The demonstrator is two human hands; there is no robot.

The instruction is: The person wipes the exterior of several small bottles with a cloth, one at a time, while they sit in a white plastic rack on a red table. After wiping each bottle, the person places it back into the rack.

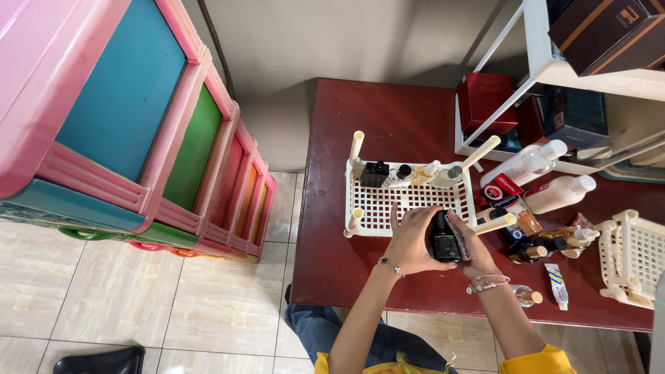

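Black bottle (445,239) upright, long axis vertical, both hands' grip

Both forearms reach forward and upward in the view, bare, with yellow sleeves at the bottom edge. The left hand (410,239) curls its fingers closed, index finger pointing up. The right hand (471,251) presses close beside it, fingers wrapped shut. Each wrist wears a thin bracelet
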